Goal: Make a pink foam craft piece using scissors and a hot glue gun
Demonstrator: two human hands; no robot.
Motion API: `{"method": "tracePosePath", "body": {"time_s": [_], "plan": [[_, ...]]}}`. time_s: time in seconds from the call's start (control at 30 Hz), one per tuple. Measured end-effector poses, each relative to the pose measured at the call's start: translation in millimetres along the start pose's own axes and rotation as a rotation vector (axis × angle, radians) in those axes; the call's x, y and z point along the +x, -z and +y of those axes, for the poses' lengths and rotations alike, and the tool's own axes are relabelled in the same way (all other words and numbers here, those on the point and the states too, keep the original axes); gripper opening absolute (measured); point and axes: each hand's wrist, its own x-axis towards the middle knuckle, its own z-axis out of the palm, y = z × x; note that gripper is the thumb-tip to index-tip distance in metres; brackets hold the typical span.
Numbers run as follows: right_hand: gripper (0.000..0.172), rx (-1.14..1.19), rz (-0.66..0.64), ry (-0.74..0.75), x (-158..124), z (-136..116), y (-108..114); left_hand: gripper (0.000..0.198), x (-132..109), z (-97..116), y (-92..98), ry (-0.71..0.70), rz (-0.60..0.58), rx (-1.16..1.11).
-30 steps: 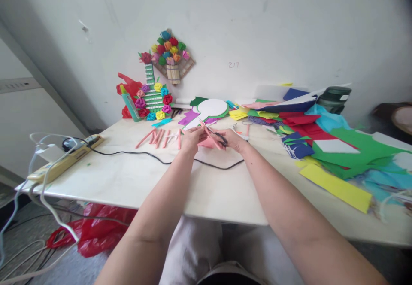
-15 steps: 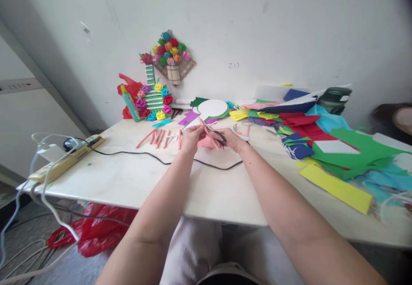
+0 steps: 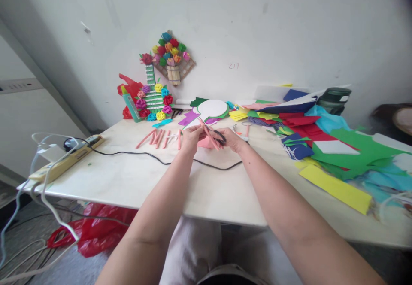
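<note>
Both my arms reach out over the white table (image 3: 135,182). My right hand (image 3: 232,139) is closed on black-handled scissors (image 3: 215,134) whose blades point up and left. My left hand (image 3: 190,138) pinches a pink piece of paper (image 3: 206,142) held against the blades. Several pink rolled paper strips (image 3: 158,138) lie just left of my left hand.
A black cable (image 3: 151,156) runs from a power strip (image 3: 64,158) at the left edge across the table under my hands. Paper-flower crafts (image 3: 154,100) lean on the wall. A heap of coloured sheets (image 3: 325,143) covers the right side. A red bag (image 3: 93,229) lies on the floor.
The scissor blades have closed slightly on the pink paper; my hands have barely shifted.
</note>
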Motion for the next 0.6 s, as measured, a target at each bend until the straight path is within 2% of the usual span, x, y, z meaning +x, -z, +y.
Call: {"method": "tracePosePath", "body": {"time_s": [0.33, 0.6], "plan": [[0.044, 0.008, 0.009, 0.017, -0.6, -1.6, -1.5, 0.029, -2.1, -0.6, -1.1, -0.010, -0.029, 0.002], [0.037, 0.030, 0.028, 0.009, 0.4, 1.4, -2.9, 0.032, -2.7, 0.2, -0.9, -0.022, -0.005, 0.014]]}}
